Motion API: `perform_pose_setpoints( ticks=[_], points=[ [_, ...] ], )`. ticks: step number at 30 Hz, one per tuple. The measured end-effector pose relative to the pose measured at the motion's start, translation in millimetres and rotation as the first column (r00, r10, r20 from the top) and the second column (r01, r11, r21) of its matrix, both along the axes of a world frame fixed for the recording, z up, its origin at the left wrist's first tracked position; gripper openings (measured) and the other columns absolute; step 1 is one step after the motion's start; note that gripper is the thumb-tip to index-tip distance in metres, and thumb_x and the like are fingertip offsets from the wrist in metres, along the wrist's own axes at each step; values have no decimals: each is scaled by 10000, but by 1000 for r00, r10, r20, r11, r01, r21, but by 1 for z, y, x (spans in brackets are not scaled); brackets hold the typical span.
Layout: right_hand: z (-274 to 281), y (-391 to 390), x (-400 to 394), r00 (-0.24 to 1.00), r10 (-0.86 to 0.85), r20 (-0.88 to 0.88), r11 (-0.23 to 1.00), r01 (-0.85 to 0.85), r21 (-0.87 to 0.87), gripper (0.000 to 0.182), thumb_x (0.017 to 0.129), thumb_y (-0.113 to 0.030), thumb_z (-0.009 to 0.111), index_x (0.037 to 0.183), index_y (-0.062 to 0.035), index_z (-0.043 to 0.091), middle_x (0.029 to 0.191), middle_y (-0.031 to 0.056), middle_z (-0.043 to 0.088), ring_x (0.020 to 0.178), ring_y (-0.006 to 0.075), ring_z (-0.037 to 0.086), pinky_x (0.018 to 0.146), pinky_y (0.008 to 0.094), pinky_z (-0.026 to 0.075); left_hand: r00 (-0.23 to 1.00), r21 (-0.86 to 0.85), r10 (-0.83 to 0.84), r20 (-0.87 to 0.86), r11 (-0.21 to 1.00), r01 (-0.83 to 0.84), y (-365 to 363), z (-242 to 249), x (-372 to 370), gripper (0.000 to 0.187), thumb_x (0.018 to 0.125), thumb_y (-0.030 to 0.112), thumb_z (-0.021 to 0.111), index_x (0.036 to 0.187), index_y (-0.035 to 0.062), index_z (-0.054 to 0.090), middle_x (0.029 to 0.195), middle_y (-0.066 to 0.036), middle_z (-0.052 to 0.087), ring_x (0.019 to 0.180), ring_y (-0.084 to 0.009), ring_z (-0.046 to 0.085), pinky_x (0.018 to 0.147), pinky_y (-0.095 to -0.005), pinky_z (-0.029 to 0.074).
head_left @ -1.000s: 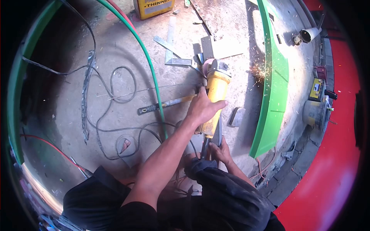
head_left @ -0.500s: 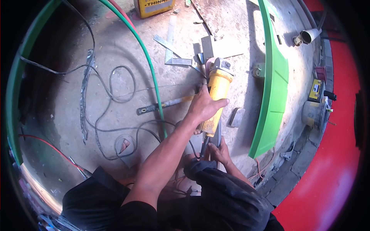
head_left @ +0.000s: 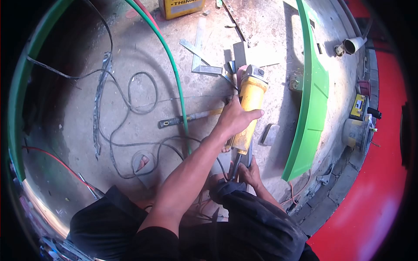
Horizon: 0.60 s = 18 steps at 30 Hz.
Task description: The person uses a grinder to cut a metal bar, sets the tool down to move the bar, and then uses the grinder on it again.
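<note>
Holding the yellow grinder [head_left: 252,95] just above the floor [head_left: 78,117], out in front of the knees, with the left hand [head_left: 234,118]. Clamped round the casing there, thumb laid across the top, fingers mostly out of sight. Down below, bending the right hand [head_left: 251,175] around the edge of a metal strip [head_left: 249,153], partly hidden; can't tell how tightly pinched. Looks like steadying the tool beside the strip, with no sparks in view; can't tell whether spinning or stopped. Calling, by judgement, for 2 steady wrists and fingers well clear of the disc [head_left: 240,73]. Now the line: pointing gear head [head_left: 256,71] away from the body, tilted slightly right, tail back towards the knees. Running lengthwise between the green hose [head_left: 176,74] on the left and the green panel [head_left: 310,113] on the right.
</note>
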State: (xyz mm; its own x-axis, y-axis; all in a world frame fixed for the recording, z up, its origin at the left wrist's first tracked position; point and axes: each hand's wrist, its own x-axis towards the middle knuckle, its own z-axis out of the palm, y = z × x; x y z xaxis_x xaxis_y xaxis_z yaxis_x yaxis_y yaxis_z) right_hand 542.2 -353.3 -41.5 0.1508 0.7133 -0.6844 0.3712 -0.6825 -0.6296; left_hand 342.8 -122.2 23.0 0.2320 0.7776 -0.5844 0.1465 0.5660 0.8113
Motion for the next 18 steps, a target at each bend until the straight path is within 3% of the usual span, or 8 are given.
perform_pose_setpoints(
  ticks=[3,5,7,8,10,14,16,18],
  points=[
    [-1,1,0,997,-55,-50,998,55,-15,444,917,-193,711,1250,12,502,1095,188,680,1038,234,649,902,386,523,1000,-7,-17,-3,1000,17,1,4,-1,738,756,436,821,1222,-71,556,1086,-203,695,995,-277,698,897,-383,528],
    [-4,0,3,1000,10,3,1000,-10,20,471,909,-201,712,1272,13,501,1111,200,681,1054,262,659,921,394,517,999,-24,-34,-14,999,34,0,3,-1,733,758,426,825,1218,-76,554,1082,-208,694,990,-278,699,892,-384,531],
    [-3,1,2,1000,11,5,1000,-11,12,480,907,-198,710,1283,12,499,1118,203,681,1059,273,661,931,398,513,997,-22,-4,73,1000,6,-3,-3,2,868,727,443,809,1300,-128,493,1210,-292,656,1133,-378,663,964,-417,512],
    [-2,1,2,1000,11,8,1000,-11,4,489,904,-196,709,1293,11,498,1125,205,681,1065,284,663,940,401,509,997,-24,-3,73,1000,5,-3,-7,3,868,727,443,809,1300,-128,493,1210,-292,656,1133,-378,663,964,-417,512],
    [-14,-8,8,999,-17,-30,1000,17,8,489,905,-196,708,1296,8,497,1126,203,682,1067,282,662,942,402,508,997,2,13,76,1000,-13,-1,-8,4,740,771,388,828,1245,-89,519,1105,-219,679,1005,-278,693,894,-381,536],
    [-15,-7,8,999,-17,-30,999,18,29,493,908,-197,706,1303,5,490,1117,197,678,1057,277,658,941,399,507,998,-14,-6,56,1000,7,-1,-4,2,740,775,376,828,1251,-94,510,1113,-221,677,1002,-276,693,885,-376,540],
    [-20,-11,9,997,-33,-67,999,35,40,496,909,-196,707,1304,6,487,1120,197,677,1054,276,658,941,397,507,999,-7,-7,48,1000,8,-4,-7,4,886,729,444,810,1314,-129,473,1195,-296,662,1118,-385,669,962,-418,518],
    [-20,-13,11,994,-49,-99,997,54,48,498,909,-196,707,1306,8,484,1123,197,676,1052,274,658,940,395,507,998,0,6,60,1000,-6,-2,-11,6,820,752,417,817,1285,-113,489,1157,-261,668,1065,-332,681,927,-400,528]
  ],
)
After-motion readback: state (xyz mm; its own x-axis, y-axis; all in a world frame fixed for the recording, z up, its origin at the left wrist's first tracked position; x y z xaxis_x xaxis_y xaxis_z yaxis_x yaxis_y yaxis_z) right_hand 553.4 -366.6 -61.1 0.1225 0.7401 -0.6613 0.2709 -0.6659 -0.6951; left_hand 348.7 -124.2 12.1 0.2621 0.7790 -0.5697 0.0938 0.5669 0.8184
